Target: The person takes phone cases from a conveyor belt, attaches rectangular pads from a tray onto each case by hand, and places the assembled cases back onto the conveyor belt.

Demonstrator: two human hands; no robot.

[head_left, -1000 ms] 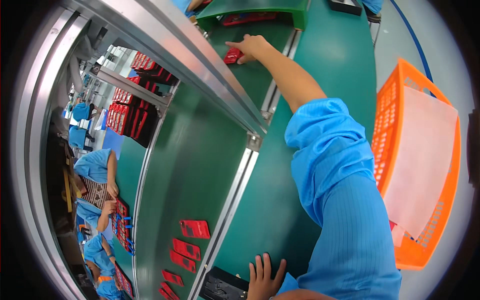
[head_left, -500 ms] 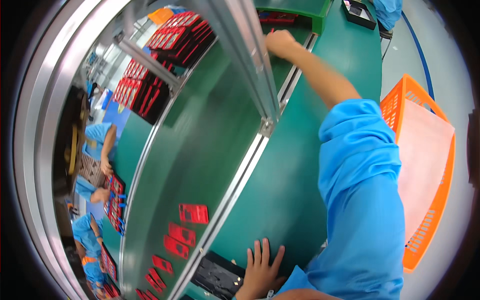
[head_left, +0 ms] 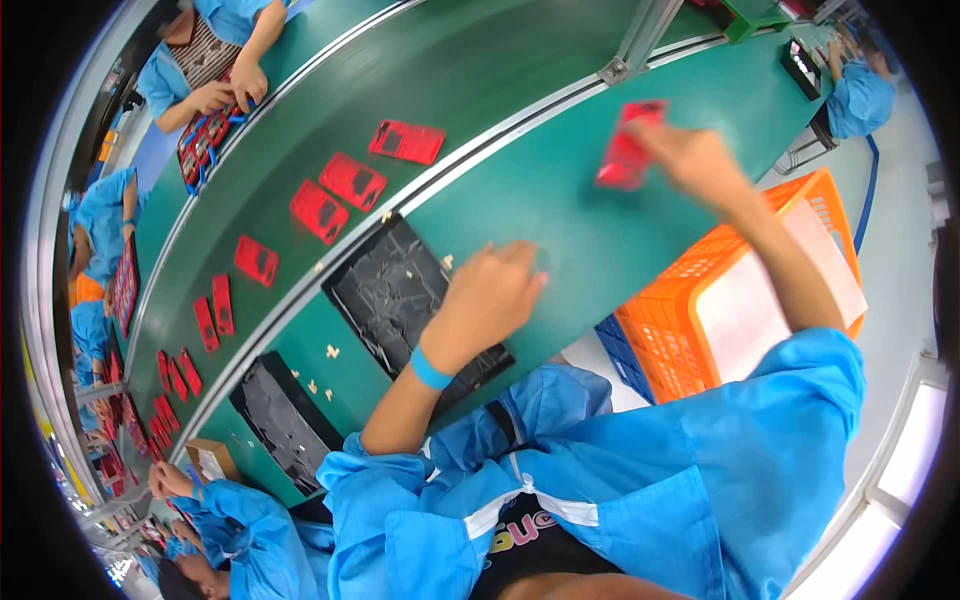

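My right hand [head_left: 695, 165] grips a flat red phone-shaped plate [head_left: 625, 160] by its edge, above the green table right of centre. The plate and those fingers are blurred by motion. My left hand [head_left: 487, 303], with a blue band at the wrist, is over the table beside a tray wrapped in black plastic [head_left: 395, 285]. Its fingers are loosely bent and a little apart, with nothing visible in them. Several similar red plates with cutouts, one of them nearest the rail [head_left: 405, 142], lie on the green conveyor belt [head_left: 300, 130] beyond the metal rail.
An orange basket [head_left: 665, 310] with a pale pink sheet stands at the right, by the table edge. Another black-wrapped tray [head_left: 285, 420] and small pale bits lie on the table at left. A metal post [head_left: 640, 45] rises from the rail. Co-workers sit opposite and alongside.
My right hand has come back from the far belt near the green stand, now with a red plate in it. My left hand has lifted its spread fingers and bent them. The view has turned.
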